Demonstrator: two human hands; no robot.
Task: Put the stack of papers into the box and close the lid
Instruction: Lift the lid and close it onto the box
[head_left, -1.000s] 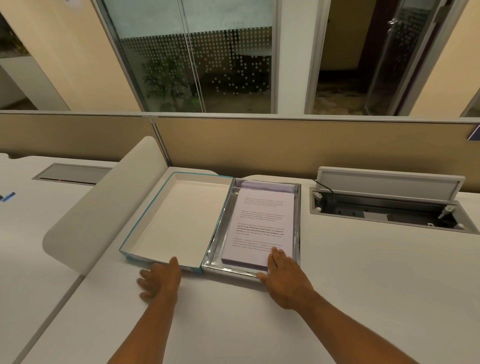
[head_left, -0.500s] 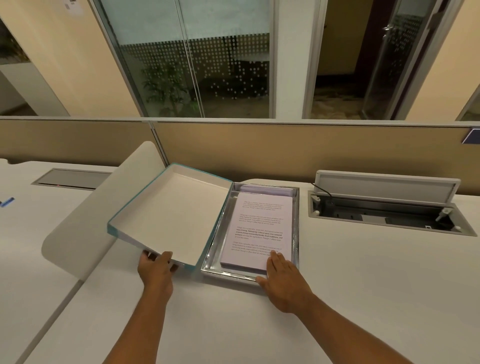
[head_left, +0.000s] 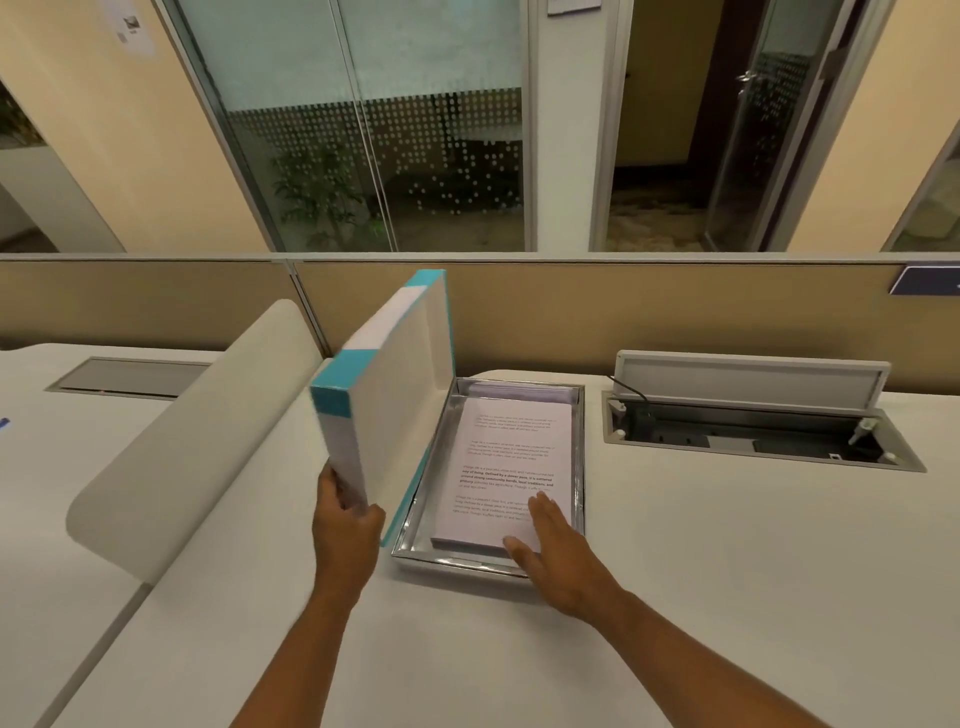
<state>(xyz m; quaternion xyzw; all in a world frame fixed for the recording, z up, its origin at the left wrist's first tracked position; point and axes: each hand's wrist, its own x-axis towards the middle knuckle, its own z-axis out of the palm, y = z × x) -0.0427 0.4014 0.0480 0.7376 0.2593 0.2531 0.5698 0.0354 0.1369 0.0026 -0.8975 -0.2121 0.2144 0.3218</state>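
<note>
The fingers (head_left: 347, 498) of the left hand (head_left: 347, 525) pinch the near free corner of the lid (head_left: 387, 410), thumb on the white inner face and the others wrapped behind the teal-banded outer wall. The lid stands close to upright on its hinge along the left rim of the box (head_left: 457, 564), tilted a little to the left. The right hand (head_left: 548, 545) lies flat and open, gripping nothing, with its fingertips (head_left: 540, 506) pressing the near right part of the stack of papers (head_left: 506, 462), which sits inside the silvery box with a narrow gap to the walls all round.

The lid looks like rigid card, light and stiff, so 1 hand at the corner should swing it; a hold nearer the middle of the free edge would probably twist it less. The sheets are loose and slippery against each other (the top 1 likely lifts in the draught of a closing lid), so the flat palm suits them. That hand must clear the rim before the lid falls.
</note>
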